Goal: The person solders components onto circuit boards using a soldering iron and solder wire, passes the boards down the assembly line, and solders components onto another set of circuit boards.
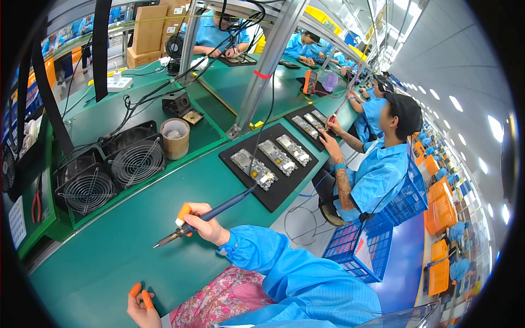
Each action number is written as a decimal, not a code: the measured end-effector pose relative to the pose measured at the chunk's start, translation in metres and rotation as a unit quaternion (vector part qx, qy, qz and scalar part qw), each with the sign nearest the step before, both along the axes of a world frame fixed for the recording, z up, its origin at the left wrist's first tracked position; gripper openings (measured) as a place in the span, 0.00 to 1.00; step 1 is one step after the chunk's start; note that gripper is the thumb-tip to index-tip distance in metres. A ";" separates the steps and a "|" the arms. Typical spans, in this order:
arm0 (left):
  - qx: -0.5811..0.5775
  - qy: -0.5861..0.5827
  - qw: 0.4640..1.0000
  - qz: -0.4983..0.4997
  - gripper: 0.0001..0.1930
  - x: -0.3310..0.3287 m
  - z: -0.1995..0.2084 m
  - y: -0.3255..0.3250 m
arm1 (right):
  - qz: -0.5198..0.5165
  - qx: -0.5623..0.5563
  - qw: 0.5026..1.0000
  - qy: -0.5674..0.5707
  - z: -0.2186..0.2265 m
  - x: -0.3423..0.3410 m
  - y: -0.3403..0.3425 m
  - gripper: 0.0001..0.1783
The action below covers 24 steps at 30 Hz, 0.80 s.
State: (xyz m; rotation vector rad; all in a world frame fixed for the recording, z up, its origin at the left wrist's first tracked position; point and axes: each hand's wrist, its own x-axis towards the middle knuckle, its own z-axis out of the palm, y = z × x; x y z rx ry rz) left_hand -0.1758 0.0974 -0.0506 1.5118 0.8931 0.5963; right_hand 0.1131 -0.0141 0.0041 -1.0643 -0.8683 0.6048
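Note:
My right hand [210, 225] is closed around a soldering iron [232, 199] with a dark blue handle. Its bare metal tip points down and left above the green bench top [115, 249], and its cable runs up past the metal post. Orange and white finger cots cover some fingertips of that hand. Low at the left, my left hand [143, 310] holds nothing, its orange-capped fingers apart near the bench edge. Beyond my right hand, several circuit boards [278, 156] lie in a row on a black mat [232, 174].
Two fans with wire guards [136, 164] stand behind the bench, beside a roll-shaped tub [175, 139] and a soldering-iron stand [183, 106]. A metal post [268, 71] rises past the boards. A co-worker [377, 164] sits at the right near blue crates [361, 251].

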 end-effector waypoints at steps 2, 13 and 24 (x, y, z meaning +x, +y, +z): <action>-0.011 -0.001 1.000 0.002 0.13 0.000 -0.001 -0.001 | -0.008 0.002 1.000 0.008 -0.001 -0.001 0.001 0.09; 0.007 0.016 1.000 0.018 0.12 0.001 0.005 -0.006 | -0.004 0.012 1.000 -0.009 -0.005 -0.001 0.002 0.09; 0.009 0.018 1.000 -0.007 0.13 -0.002 -0.004 -0.004 | -0.008 -0.008 1.000 -0.003 -0.001 -0.001 0.000 0.11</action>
